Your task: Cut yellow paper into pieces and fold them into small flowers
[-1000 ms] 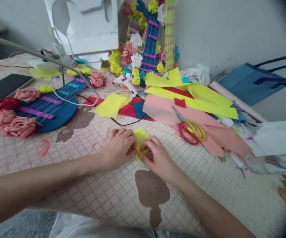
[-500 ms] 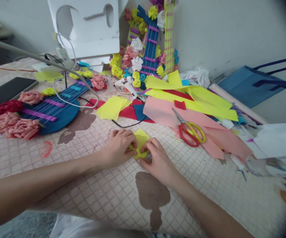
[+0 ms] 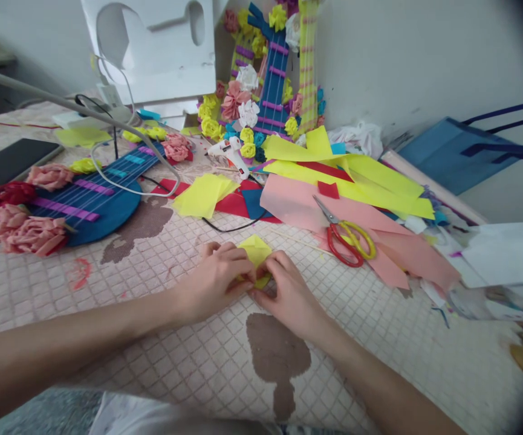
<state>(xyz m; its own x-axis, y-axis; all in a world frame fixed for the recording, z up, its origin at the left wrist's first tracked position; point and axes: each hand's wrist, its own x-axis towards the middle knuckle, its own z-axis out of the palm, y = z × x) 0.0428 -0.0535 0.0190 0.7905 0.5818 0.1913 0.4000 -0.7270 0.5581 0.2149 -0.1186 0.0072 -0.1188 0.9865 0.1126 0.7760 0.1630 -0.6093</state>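
A small folded piece of yellow paper [image 3: 256,246] lies between my two hands on the quilted table cover [image 3: 170,350]. My left hand [image 3: 220,275] grips its left side, fingers curled over and partly hiding it. On the right side, my right hand [image 3: 282,287] pinches the lower edge between thumb and fingers. The fingertips of both hands nearly meet at the bottom of the paper. Beyond them rests a stack of yellow paper squares [image 3: 204,196]. To the right, scissors [image 3: 345,238] with red and yellow handles lie on pink paper [image 3: 288,202].
A blue paper guitar [image 3: 107,208] with paper roses lies at left, near a dark tablet [image 3: 9,163]. A white glue gun [image 3: 231,156] and its cord sit behind the squares. Decorated guitars [image 3: 272,84] lean on the wall. Yellow sheets [image 3: 379,187] and scraps cover the right side.
My left hand has shifted slightly right over the paper, covering more of its lower left part. The right hand keeps its pinch. The view has moved a little.
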